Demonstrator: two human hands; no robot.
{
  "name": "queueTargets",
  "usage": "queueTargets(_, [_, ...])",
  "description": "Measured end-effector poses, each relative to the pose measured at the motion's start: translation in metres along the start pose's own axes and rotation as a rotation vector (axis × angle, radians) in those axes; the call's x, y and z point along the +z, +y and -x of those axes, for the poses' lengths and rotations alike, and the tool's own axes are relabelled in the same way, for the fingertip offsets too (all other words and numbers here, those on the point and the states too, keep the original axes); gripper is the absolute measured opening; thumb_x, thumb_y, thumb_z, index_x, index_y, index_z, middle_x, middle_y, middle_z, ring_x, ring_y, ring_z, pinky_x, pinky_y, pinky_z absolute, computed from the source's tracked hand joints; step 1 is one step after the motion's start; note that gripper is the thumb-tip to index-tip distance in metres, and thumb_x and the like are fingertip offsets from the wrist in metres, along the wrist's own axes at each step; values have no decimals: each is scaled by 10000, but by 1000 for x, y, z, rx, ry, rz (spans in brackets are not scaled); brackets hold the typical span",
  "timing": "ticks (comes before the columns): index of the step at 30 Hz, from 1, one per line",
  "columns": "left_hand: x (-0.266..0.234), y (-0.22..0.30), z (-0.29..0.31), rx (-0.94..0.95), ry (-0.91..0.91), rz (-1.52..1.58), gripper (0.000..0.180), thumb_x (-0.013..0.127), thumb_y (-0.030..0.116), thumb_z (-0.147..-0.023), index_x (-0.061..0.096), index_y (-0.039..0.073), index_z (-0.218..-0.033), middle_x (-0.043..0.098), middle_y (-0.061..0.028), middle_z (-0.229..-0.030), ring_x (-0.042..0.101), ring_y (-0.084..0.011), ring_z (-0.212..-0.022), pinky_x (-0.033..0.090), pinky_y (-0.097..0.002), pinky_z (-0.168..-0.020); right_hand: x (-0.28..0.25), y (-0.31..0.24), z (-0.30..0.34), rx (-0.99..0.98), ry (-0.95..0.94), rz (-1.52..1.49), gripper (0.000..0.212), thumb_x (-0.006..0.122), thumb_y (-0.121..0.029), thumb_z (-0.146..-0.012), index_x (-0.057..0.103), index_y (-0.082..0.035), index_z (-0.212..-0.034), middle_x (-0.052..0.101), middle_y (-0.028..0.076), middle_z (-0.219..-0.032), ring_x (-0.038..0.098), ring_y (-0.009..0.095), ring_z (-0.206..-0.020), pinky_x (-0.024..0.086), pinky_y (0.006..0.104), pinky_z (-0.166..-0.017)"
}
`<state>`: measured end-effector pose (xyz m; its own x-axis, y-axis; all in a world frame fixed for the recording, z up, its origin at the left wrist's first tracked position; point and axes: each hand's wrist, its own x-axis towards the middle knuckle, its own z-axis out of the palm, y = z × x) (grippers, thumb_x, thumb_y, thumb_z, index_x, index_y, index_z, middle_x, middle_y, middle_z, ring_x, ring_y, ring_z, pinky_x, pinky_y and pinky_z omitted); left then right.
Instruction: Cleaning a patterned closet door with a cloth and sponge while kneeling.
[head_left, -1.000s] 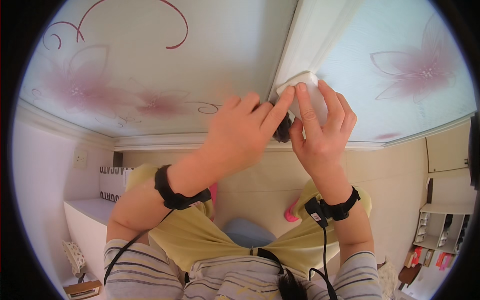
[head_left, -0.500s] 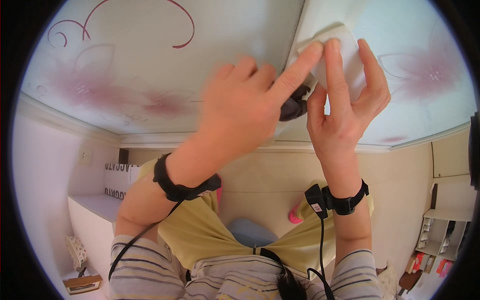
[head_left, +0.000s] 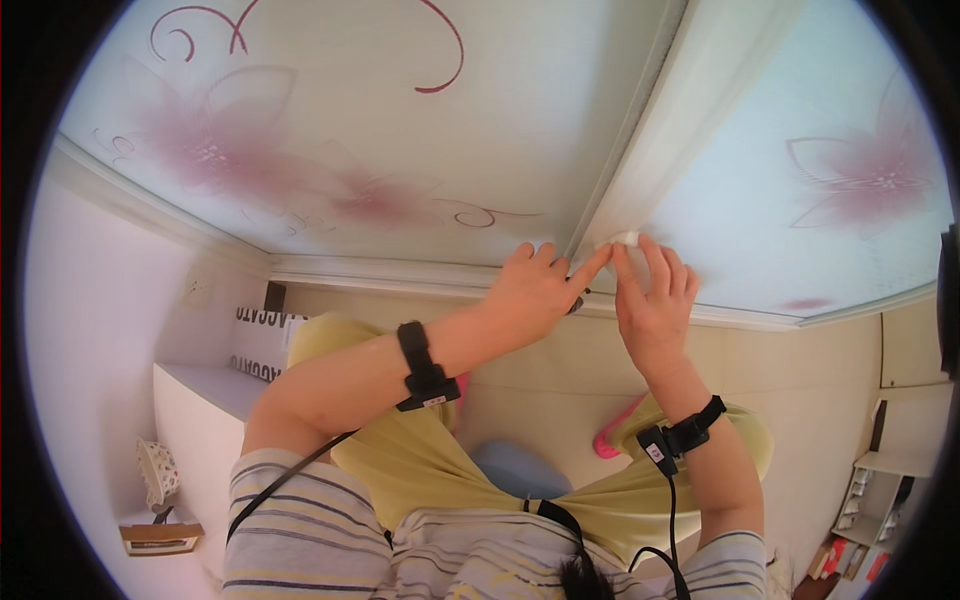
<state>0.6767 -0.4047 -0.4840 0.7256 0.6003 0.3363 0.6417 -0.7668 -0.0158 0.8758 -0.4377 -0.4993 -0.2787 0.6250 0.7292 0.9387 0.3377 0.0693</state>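
Note:
My left hand [head_left: 530,298] is at the lower end of the door's pale frame [head_left: 655,150], index finger stretched to the right and other fingers bent against the frosted glass. Under its palm a small dark thing [head_left: 577,303] shows in part; its kind is hidden, but it seems held there. Beside it, my right hand [head_left: 655,315] pinches a small white piece [head_left: 626,239] between thumb and index finger against the frame. The tip of my left index finger meets the right fingertips at this piece. What the white piece is cannot be made out.
Frosted glass panels [head_left: 380,130] with pink flowers stand before me. A pale cabinet [head_left: 195,400] carries a printed box [head_left: 262,340] on the left. By my legs is a blue rounded thing [head_left: 515,470]. Shelves [head_left: 865,500] stand at the lower right.
Both hands have come down the frame, toward its lower end. The white piece, seen before as a broad flat sheet, now shows only as a small bit. The view has shifted.

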Motion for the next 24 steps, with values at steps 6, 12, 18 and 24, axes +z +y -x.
queueTargets(6, [22, -4, 0, 4, -193, 3, 707, 676, 107, -794, 444, 115, -1461, 644, -56, -799, 570, -250, -755, 398, -360, -645, 6, 0, 12, -17, -164, 33, 484, 659, -22, -750, 639, -97, -1228, 518, 67, -1325, 524, 260, -1124, 415, 431, -867])
queueTargets(12, [18, -9, -5, 28, -432, 86, 637, 673, 66, -753, 526, 108, -1372, 661, -58, -850, 596, -254, -877, 435, -373, -734, 6, -5, 20, 5, -376, -63, 552, 650, 27, -674, 639, -95, -1212, 523, 83, -1327, 515, 286, -1139, 413, 434, -879])
queueTargets(18, [-31, -16, -17, 99, -91, 87, 465, 686, 86, -691, 649, 83, -1155, 658, -43, -874, 598, -252, -904, 461, -402, -779, -33, -13, -29, 1, -185, -255, 566, 676, -24, -630, 646, -73, -1193, 566, 86, -1281, 553, 286, -1076, 428, 416, -840])
queueTargets(24, [-91, -31, -22, 55, 287, 135, 326, 637, 35, -654, 681, 91, -972, 613, -34, -828, 574, -248, -816, 489, -373, -695, -38, -5, -43, -55, 43, -237, 557, 708, -58, -641, 659, -73, -1195, 572, 64, -1261, 566, 282, -1045, 439, 411, -843])
